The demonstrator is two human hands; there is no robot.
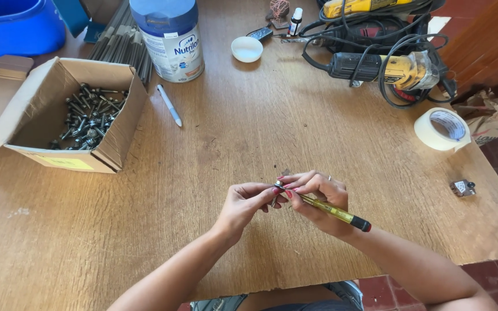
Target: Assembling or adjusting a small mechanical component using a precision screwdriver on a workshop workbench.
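My right hand (321,198) grips a small screwdriver (336,212) with a clear yellow handle and a black and red end cap; its tip points left toward my other hand. My left hand (243,203) pinches a small metal part (278,188) right at the screwdriver's tip, and the fingers hide most of it. Both hands meet just above the wooden table (231,138), near its front edge.
An open cardboard box (116,132) of dark screws (87,118) sits at the left. Behind it stand a large tin can (171,40), metal rods (119,43) and a blue bin (15,23). A pen (169,105), white cap (246,49), power tools (393,69), tape roll (442,129) and small metal piece (463,187) lie around.
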